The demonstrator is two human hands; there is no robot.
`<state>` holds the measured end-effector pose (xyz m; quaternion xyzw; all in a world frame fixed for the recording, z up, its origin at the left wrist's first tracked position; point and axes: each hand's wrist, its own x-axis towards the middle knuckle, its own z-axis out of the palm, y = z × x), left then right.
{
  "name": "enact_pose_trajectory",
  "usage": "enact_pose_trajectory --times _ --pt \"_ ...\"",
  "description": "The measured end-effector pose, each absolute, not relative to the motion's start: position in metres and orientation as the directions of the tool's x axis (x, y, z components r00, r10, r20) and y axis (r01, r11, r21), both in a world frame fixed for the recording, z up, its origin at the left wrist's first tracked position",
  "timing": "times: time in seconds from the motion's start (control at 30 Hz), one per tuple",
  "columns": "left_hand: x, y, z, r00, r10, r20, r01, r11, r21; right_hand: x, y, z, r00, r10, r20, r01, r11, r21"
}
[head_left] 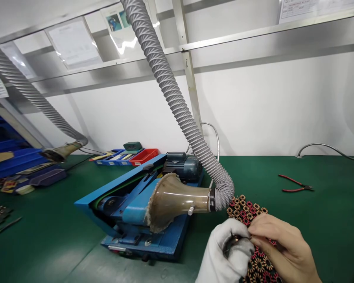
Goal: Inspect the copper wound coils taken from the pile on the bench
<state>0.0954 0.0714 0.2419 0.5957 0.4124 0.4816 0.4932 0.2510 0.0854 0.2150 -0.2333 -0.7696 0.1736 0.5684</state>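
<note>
My left hand (228, 251), in a white glove, is curled closed around a small dark part (234, 240) with a coppery glint. Most of that part is hidden by the gloved fingers. My right hand (283, 247) is bare, its thumb and forefinger pinched together right against the gloved fingertips. Whatever lies in that pinch is too small or too covered to make out. Beneath and behind both hands spreads a cluster of small round wound cores (259, 265), copper-coloured and red, with dark centres.
Left of my hands stands a blue belt machine (129, 212) with a brown funnel hood (177, 200), joined to a grey ribbed hose (177, 98). Red-handled pliers (296, 185) lie at the right on the green table (327, 232). Blue and red trays (144, 156) sit behind the machine.
</note>
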Motion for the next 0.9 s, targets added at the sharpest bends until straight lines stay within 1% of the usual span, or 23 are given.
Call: enact_pose_trajectory --times 0.07,0.13,0.2,0.27,0.3,0.33,0.37,0.4,0.43,0.47,0.5,0.53,0.57,0.6,0.63,0.67,0.7,0.73,0.77,0.83,0.9 --pt "0.094 0.072 0.239 0.225 0.959 0.174 0.021 -0.183 0.983 0.252 0.086 0.216 -0.239 0.513 0.824 0.212 0.856 -0.471" --pt "0.092 0.074 0.232 0.257 0.939 0.227 0.045 -0.246 0.968 0.253 0.085 0.219 -0.236 0.476 0.847 0.256 0.871 -0.418" --pt "0.091 0.076 0.223 0.265 0.896 0.357 0.108 -0.396 0.912 0.253 0.083 0.223 -0.261 0.442 0.858 0.306 0.881 -0.361" --pt "0.091 0.077 0.216 0.252 0.817 0.519 0.243 -0.572 0.784 0.251 0.08 0.225 -0.279 0.448 0.849 0.365 0.867 -0.338" --pt "0.091 0.077 0.213 0.247 0.771 0.587 0.331 -0.637 0.696 0.249 0.078 0.225 -0.264 0.486 0.833 0.386 0.845 -0.37" --pt "0.092 0.076 0.21 0.249 0.723 0.644 0.425 -0.679 0.599 0.247 0.077 0.223 -0.227 0.556 0.799 0.383 0.806 -0.452" --pt "0.093 0.076 0.209 0.254 0.678 0.689 0.512 -0.699 0.499 0.244 0.075 0.221 -0.181 0.665 0.725 0.332 0.735 -0.591" --pt "0.094 0.076 0.208 0.258 0.636 0.727 0.58 -0.704 0.41 0.242 0.074 0.218 -0.153 0.788 0.597 0.218 0.616 -0.757" --pt "0.094 0.075 0.208 0.255 0.601 0.758 0.624 -0.701 0.346 0.24 0.074 0.214 -0.175 0.883 0.435 0.046 0.449 -0.892" --pt "0.094 0.075 0.208 0.244 0.577 0.779 0.641 -0.699 0.317 0.238 0.073 0.211 -0.242 0.928 0.283 -0.138 0.256 -0.957" --pt "0.094 0.075 0.209 0.227 0.573 0.788 0.63 -0.703 0.33 0.238 0.073 0.208 -0.316 0.93 0.186 -0.294 0.09 -0.952" --pt "0.093 0.075 0.209 0.215 0.587 0.78 0.592 -0.714 0.374 0.238 0.073 0.207 -0.362 0.919 0.157 -0.393 0.003 -0.92" --pt "0.092 0.076 0.21 0.208 0.616 0.759 0.53 -0.724 0.442 0.239 0.073 0.206 -0.355 0.916 0.187 -0.43 0.018 -0.903" --pt "0.091 0.077 0.21 0.209 0.653 0.728 0.449 -0.725 0.521 0.241 0.073 0.206 -0.296 0.92 0.255 -0.401 0.123 -0.908" --pt "0.09 0.077 0.211 0.217 0.691 0.689 0.361 -0.713 0.601 0.244 0.073 0.207 -0.214 0.914 0.344 -0.301 0.273 -0.914" --pt "0.089 0.077 0.212 0.224 0.728 0.647 0.278 -0.684 0.674 0.246 0.073 0.209 -0.152 0.884 0.442 -0.154 0.42 -0.894" --pt "0.088 0.078 0.212 0.227 0.766 0.602 0.206 -0.642 0.739 0.248 0.074 0.211 -0.129 0.833 0.538 -0.005 0.542 -0.841" --pt "0.088 0.078 0.213 0.225 0.803 0.552 0.15 -0.588 0.795 0.249 0.075 0.214 -0.136 0.775 0.617 0.11 0.63 -0.769" --pt "0.088 0.078 0.213 0.223 0.841 0.494 0.109 -0.525 0.844 0.249 0.076 0.216 -0.154 0.718 0.679 0.171 0.696 -0.698" --pt "0.089 0.077 0.213 0.234 0.894 0.382 0.063 -0.406 0.912 0.248 0.079 0.219 -0.183 0.614 0.767 0.177 0.788 -0.589" --pt "0.09 0.077 0.212 0.247 0.911 0.329 0.046 -0.35 0.936 0.247 0.082 0.221 -0.173 0.537 0.825 0.165 0.842 -0.514"
